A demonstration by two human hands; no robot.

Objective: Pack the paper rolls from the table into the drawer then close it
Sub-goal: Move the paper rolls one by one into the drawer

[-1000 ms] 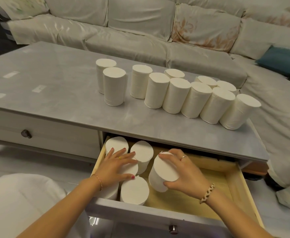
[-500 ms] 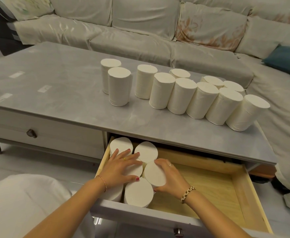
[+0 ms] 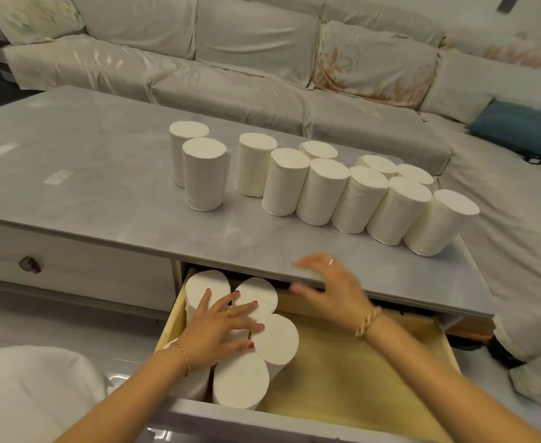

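Several white paper rolls (image 3: pixel 322 191) stand upright on the grey table (image 3: pixel 109 187). Below its front edge the wooden drawer (image 3: pixel 358 375) is pulled out, with several rolls (image 3: pixel 275 338) standing packed in its left end. My left hand (image 3: pixel 222 327) lies flat on top of those packed rolls, fingers spread. My right hand (image 3: pixel 330 286) is blurred, raised over the table's front edge with fingers spread and nothing in it.
A covered sofa (image 3: pixel 262 59) runs behind and to the right of the table, with a blue cushion (image 3: pixel 515 127) on it. A shut drawer with a dark knob (image 3: pixel 29 264) is at the left. A white cushion (image 3: pixel 29 391) is at the lower left.
My right hand set its roll down among the packed rolls, let go, and rose out of the drawer toward the table. My left hand stayed on the packed rolls.
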